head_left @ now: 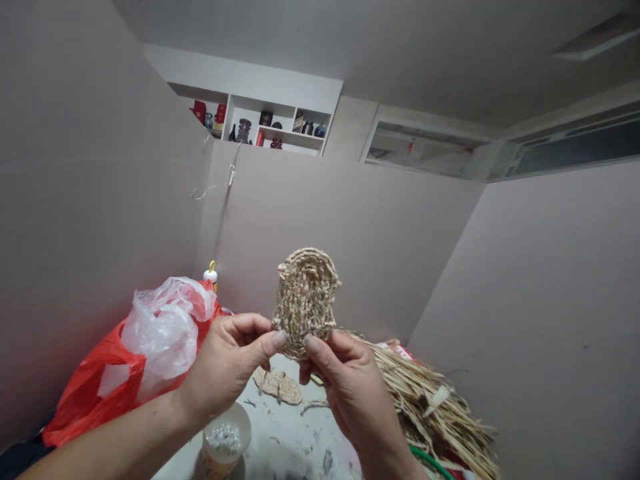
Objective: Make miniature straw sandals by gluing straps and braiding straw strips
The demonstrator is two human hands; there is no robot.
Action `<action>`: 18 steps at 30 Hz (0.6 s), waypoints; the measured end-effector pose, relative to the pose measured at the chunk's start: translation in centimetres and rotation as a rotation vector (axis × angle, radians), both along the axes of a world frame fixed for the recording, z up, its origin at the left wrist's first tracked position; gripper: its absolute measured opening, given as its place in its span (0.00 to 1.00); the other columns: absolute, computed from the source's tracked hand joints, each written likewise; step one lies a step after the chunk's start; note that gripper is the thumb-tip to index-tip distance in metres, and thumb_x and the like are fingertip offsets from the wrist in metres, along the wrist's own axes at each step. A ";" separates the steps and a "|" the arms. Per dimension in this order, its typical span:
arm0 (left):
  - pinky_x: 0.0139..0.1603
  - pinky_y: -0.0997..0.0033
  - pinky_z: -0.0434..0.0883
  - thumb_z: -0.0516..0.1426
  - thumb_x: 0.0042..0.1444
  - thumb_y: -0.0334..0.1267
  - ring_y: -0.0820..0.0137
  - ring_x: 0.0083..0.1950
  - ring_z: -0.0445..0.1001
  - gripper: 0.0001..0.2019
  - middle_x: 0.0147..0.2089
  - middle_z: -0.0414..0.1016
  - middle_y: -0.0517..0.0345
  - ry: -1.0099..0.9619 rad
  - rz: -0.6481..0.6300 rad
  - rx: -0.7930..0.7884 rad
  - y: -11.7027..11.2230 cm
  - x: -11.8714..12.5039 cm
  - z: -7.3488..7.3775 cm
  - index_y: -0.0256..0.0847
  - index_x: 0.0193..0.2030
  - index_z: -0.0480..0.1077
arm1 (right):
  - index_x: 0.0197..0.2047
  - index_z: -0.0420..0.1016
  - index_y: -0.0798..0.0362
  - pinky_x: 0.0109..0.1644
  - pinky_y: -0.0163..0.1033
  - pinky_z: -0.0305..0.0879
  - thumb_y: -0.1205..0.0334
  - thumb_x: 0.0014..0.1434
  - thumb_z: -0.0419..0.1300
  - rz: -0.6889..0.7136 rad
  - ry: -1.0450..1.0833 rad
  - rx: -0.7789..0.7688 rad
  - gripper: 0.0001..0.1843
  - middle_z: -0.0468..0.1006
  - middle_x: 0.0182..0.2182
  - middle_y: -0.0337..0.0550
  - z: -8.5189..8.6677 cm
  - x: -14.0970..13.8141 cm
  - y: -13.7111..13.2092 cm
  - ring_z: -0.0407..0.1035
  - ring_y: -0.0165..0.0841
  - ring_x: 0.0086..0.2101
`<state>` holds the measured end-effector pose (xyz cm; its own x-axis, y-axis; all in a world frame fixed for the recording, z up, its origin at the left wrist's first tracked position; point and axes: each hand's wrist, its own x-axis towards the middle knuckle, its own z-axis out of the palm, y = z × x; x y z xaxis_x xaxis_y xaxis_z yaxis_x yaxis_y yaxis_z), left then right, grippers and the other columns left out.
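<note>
A small oval sole woven from straw cord (306, 300) is held upright in front of me, above the table. Its surface is ridged, and short cord ends stick out along its edges. My left hand (225, 360) pinches its lower left edge between thumb and fingers. At the lower right edge, my right hand (345, 380) grips it the same way, both thumbs on the near face. Below, a similar woven straw piece (277, 387) with cord across it lies on the white table (290, 433), partly behind my hands.
A bundle of dry straw (430, 393) lies at the right. To the left are a red plastic bag (95, 393) with clear plastic (165, 327) and a white-capped bottle (211, 275). A cup (226, 433) stands in front. Grey partitions (350, 227) surround the table.
</note>
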<state>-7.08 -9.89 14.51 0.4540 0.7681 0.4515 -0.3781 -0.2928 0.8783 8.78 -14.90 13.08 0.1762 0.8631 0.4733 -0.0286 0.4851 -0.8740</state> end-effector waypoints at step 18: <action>0.25 0.79 0.65 0.60 0.54 0.39 0.78 0.25 0.64 0.09 0.25 0.69 0.61 0.064 0.005 0.084 -0.1 0.2 -0.6 0.35 0.28 0.73 | 0.20 0.73 0.55 0.26 0.34 0.61 0.56 0.55 0.63 -0.270 -0.159 0.076 0.16 0.71 0.19 0.38 -0.5 -1.4 -0.5 0.63 0.27 0.22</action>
<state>-6.86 -10.04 13.87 0.4799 0.7312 0.4848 -0.3202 -0.3684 0.8728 7.34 -15.37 12.62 0.3127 0.7562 0.5748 0.2440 0.5208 -0.8180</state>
